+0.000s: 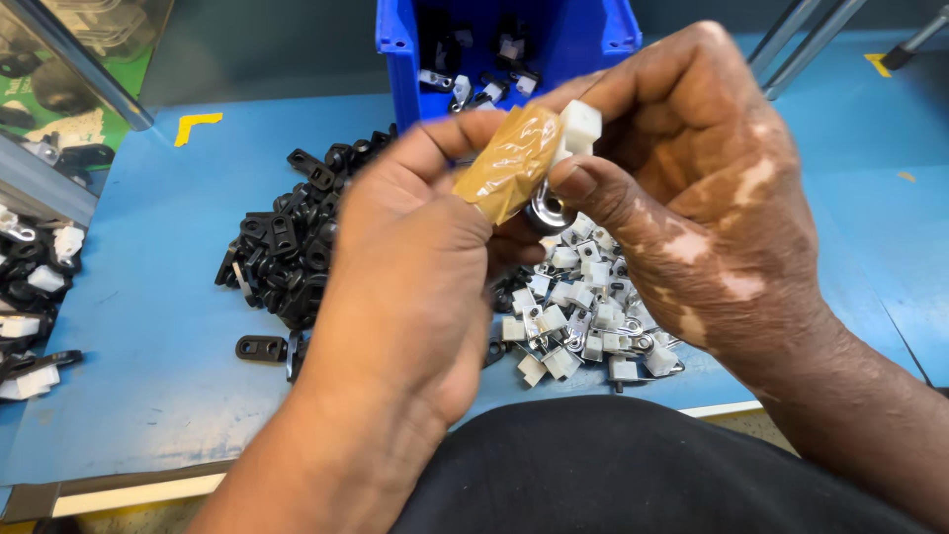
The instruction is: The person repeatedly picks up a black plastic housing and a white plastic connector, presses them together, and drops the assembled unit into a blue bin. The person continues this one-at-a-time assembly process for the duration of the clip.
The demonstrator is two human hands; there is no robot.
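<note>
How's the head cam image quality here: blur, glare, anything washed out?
Head view: both hands, left hand and right hand, are fairly sharp, as is the white clip they pinch; the metal ring under it shows a small bright glint; the blue bin interior is dark, its parts hard to read; lighting on the blue table is even with soft shadows; the edges look slightly stretched.

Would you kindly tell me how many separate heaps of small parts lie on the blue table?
2: a heap of black plastic clips left of the hands, and a heap of white-and-metal pieces beneath the right hand, partly hidden by it.
</note>
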